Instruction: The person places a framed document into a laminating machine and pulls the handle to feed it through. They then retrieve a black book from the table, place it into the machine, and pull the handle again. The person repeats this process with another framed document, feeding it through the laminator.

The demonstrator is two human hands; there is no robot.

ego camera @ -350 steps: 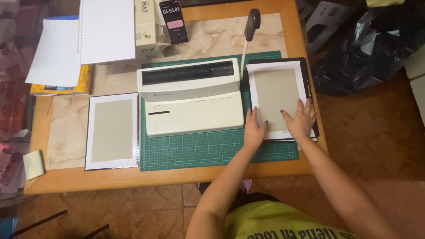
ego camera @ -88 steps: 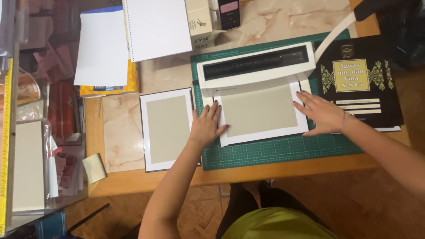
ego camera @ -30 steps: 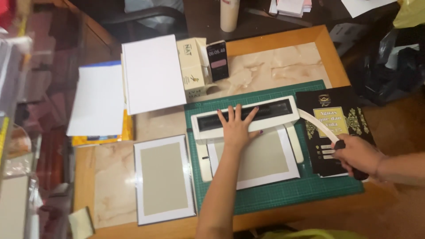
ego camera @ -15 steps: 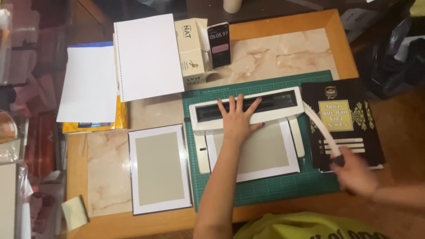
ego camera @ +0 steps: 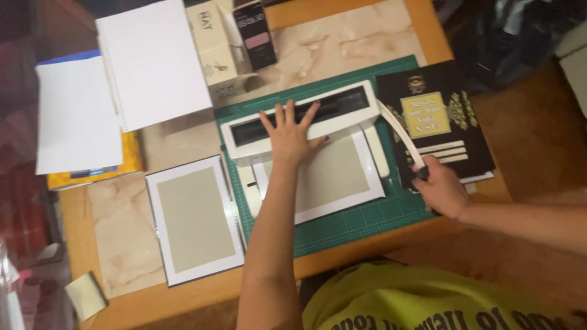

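A white binding machine [ego camera: 342, 104] sits on a green cutting mat [ego camera: 361, 223]. My left hand [ego camera: 290, 131] presses flat on the machine's top, fingers spread. A grey board with a white border [ego camera: 339, 177] lies in the machine's tray, its far edge fed into the slot. My right hand [ego camera: 441, 190] grips the black end of the machine's white lever [ego camera: 400, 137], which is pulled down toward me. A second grey board with a white border [ego camera: 195, 219] lies on the table left of the mat.
A black cover with gold ornament [ego camera: 440, 122] lies under the lever at the right. White sheets [ego camera: 153, 61], more paper on a yellow pad [ego camera: 76, 119], a cream box [ego camera: 214, 46] and a dark box [ego camera: 257, 33] stand behind. A sticky-note pad [ego camera: 85, 294] sits front left.
Over the last second my right hand has pulled the lever down and toward me. My left hand stays pressed on the machine. Earlier, both hands slid the grey board into the machine.
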